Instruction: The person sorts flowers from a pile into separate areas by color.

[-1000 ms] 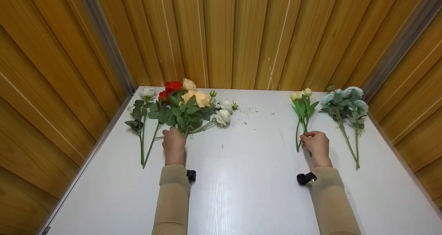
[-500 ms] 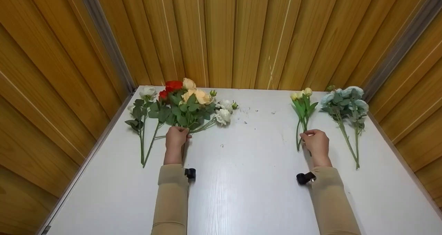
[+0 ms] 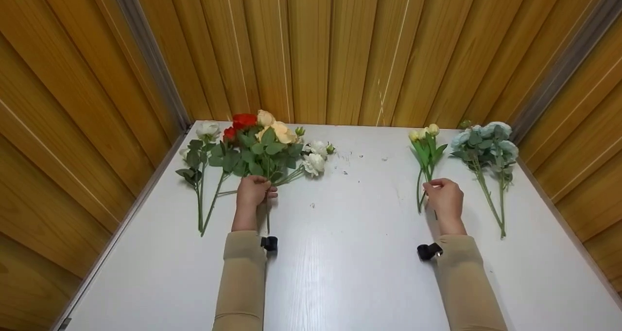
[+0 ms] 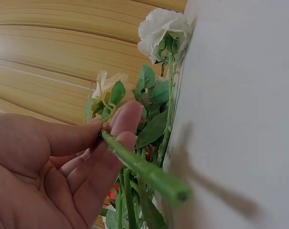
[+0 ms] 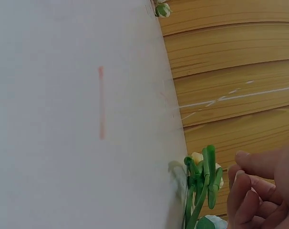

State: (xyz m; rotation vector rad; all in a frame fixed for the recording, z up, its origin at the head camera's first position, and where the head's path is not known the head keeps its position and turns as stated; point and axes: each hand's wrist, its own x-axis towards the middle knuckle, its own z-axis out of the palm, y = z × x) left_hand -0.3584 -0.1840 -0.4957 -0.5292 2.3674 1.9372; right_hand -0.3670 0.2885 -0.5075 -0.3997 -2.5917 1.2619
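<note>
My left hand (image 3: pixel 253 193) pinches the green stem (image 4: pixel 144 171) of a peach rose (image 3: pixel 282 132) between thumb and fingers. The cut end of that stem points toward the left wrist camera. Leaves and red roses (image 3: pixel 244 121) lie around and behind it. In the head view my right hand (image 3: pixel 444 200) is beside the stems of some yellow tulips (image 3: pixel 425 165), its fingers loosely curled. The right wrist view shows a gap between those fingertips and the tulip stems (image 5: pixel 199 198), with nothing held between thumb and fingers.
White roses (image 3: pixel 209 130) with long stems lie at the far left of the white table (image 3: pixel 340 253). Small white flowers (image 3: pixel 315 165) are right of the peach roses. Pale blue flowers (image 3: pixel 495 139) lie at the far right. Wooden panels (image 3: pixel 350 54) enclose the table.
My left hand has moved right and turned, now pinching a peach rose's stem; the rose's head and leaves shift slightly. My right hand has crept slightly away from me beside the tulips.
</note>
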